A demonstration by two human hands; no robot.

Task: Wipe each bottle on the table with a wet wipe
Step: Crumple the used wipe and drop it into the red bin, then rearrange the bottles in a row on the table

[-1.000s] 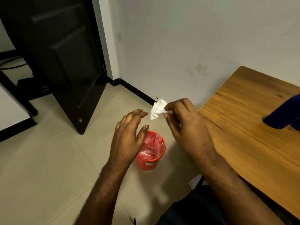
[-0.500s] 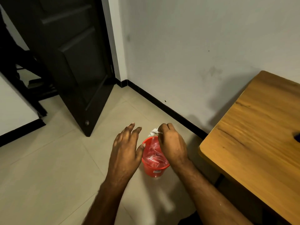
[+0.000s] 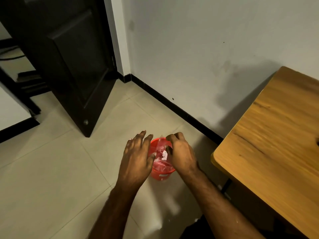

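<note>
Head view, two hands over one red bin, one white wipe inside

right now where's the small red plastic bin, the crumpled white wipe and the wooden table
small red plastic bin (image 3: 160,176): head view, lower front wall, on the floor between the hands
crumpled white wipe (image 3: 164,155): head view, its visible white part over the bin's opening
wooden table (image 3: 269,152): head view, bare top

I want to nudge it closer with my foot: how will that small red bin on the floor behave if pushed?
The red bin looks like thin plastic holding only a clear liner and a white wipe, so probably light. It likely slides easily on the smooth floor tiles. Being narrow, it may tip if pushed near the rim.
</note>
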